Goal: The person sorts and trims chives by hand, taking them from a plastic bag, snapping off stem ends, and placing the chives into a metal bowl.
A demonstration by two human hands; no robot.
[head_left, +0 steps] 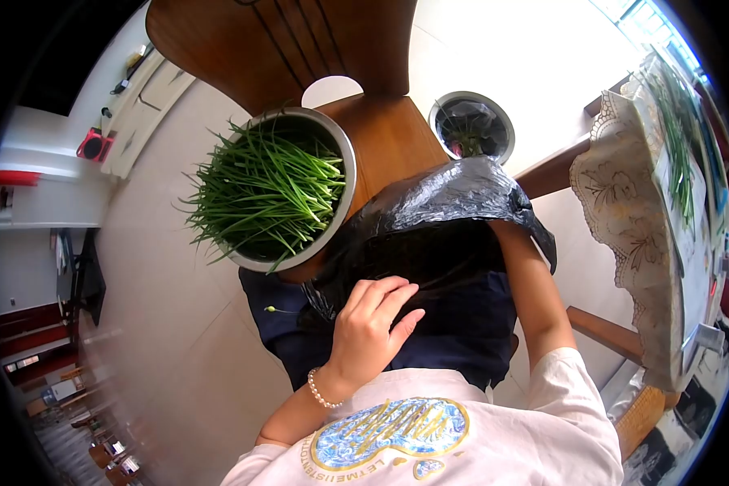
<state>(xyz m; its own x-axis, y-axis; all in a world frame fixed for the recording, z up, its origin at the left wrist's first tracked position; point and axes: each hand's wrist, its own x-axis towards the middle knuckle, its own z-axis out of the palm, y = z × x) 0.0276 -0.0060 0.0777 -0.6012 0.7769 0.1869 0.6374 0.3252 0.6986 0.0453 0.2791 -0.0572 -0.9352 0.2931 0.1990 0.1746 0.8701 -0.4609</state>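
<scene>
A black plastic bag (454, 190) lies open across my lap, over dark trousers. My left hand (373, 320), with a beaded bracelet (320, 390) at its wrist, is just at the bag's near edge, fingers apart and nothing in them. My right forearm (535, 283) reaches into the bag; the hand itself is hidden under the black plastic. To the left of the bag, a metal bowl (350, 174) full of long green stalks (271, 190) rests on a wooden chair seat (389, 146).
Behind the bag, a second metal bowl (506, 138) lined with dark plastic stands on the floor. At the right is a table with a lace cloth (620, 202) and green stalks (676, 146). The chair's backrest (292, 40) rises ahead.
</scene>
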